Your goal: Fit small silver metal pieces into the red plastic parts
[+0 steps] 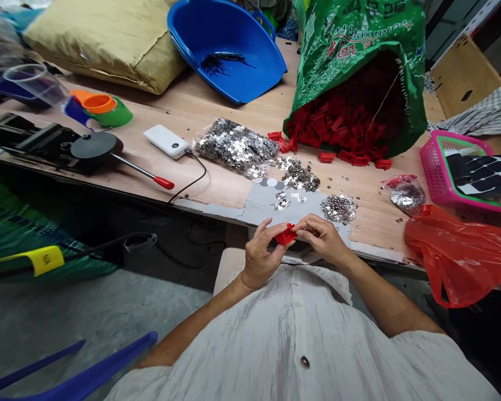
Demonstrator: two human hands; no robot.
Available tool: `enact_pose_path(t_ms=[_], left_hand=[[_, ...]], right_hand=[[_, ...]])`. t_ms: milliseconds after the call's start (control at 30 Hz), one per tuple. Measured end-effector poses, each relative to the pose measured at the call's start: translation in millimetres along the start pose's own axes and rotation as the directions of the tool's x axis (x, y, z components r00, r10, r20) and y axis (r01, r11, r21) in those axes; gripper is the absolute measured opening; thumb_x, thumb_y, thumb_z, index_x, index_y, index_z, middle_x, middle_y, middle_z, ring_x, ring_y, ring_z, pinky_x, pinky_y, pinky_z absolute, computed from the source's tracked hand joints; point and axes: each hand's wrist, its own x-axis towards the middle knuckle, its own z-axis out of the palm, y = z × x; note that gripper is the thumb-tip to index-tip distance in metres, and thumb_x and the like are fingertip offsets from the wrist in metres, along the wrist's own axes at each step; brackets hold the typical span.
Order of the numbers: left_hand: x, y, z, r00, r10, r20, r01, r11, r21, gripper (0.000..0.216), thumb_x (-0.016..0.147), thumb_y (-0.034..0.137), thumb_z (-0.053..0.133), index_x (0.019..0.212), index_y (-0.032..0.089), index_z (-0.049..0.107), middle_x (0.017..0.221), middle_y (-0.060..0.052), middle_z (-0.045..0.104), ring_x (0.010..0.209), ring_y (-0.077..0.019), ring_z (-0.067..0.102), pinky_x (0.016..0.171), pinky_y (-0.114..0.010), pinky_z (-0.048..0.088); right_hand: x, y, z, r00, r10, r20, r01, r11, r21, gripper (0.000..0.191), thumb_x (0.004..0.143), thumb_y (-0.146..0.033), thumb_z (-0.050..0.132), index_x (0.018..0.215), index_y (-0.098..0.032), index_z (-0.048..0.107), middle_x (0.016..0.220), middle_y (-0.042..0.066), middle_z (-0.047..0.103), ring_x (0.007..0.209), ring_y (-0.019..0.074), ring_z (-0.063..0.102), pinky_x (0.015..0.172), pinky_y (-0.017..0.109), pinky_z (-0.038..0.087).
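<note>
Just in front of the table's near edge, my left hand (262,252) grips a small red plastic part (285,234) between thumb and fingers. My right hand (322,236) is closed in a pinch at the part's right side; whether a tiny piece sits in those fingertips is hidden. Beyond the hands, a grey mat (261,207) carries loose flat metal pieces (296,174) and a round heap of small metal bits (339,209). More red parts (332,125) spill from the mouth of a green woven sack (359,33).
A clear bag of metal pieces (236,146) lies behind the mat. To its left are a white power bank (167,141) with a cable and a red-tipped lever tool (100,146). A blue scoop basin (234,50) stands behind. Rightward are a pink basket (432,172) and red plastic bag (459,256).
</note>
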Motion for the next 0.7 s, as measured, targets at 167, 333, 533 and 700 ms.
enact_pose_path(t_ms=[167,333,533,700], left_hand=[[1.4,2.3,-1.1,1.0,0.013,0.007,-0.013,1.0,0.017,0.04,0.078,0.017,0.074,0.115,0.024,0.06,0.104,-0.004,0.075,0.092,-0.0192,0.073,0.106,-0.05,0.046],[-0.1,5.8,0.9,0.996,-0.052,0.077,0.054,0.998,-0.02,0.034,0.082,0.018,0.068,0.115,0.025,0.063,0.106,-0.005,0.075,0.1,-0.0212,0.071,0.101,-0.046,0.05],[-2.7,9.0,2.4,0.985,-0.11,0.131,0.12,0.991,-0.068,0.033,0.081,0.02,0.069,0.113,0.024,0.066,0.105,-0.006,0.075,0.099,-0.0213,0.069,0.089,-0.037,0.056],[-10.5,4.2,1.8,0.972,-0.117,0.204,0.157,0.97,-0.188,0.036,0.079,0.016,0.07,0.114,0.023,0.067,0.104,-0.007,0.074,0.098,-0.0215,0.069,0.087,-0.035,0.056]], right_hand=[[-1.5,2.9,-5.6,0.969,0.247,0.004,-0.244,0.956,0.165,0.017,0.088,-0.037,0.061,0.092,-0.02,0.063,0.082,-0.001,0.06,0.066,0.0108,0.049,0.062,0.025,0.039],[0.4,4.2,-2.4,0.95,0.287,0.125,-0.308,0.927,0.215,0.023,0.083,-0.038,0.066,0.084,-0.02,0.052,0.075,-0.004,0.051,0.066,0.0105,0.044,0.059,0.023,0.037],[-2.5,7.8,3.1,0.906,0.347,0.243,-0.419,0.822,0.387,0.032,0.08,-0.042,0.068,0.084,-0.021,0.044,0.071,-0.006,0.041,0.058,0.008,0.034,0.051,0.021,0.029],[-18.1,12.7,4.8,0.842,0.367,0.395,-0.537,0.628,0.563,0.04,0.079,-0.045,0.072,0.092,-0.022,0.042,0.073,-0.007,0.043,0.054,0.0058,0.035,0.049,0.019,0.027]])
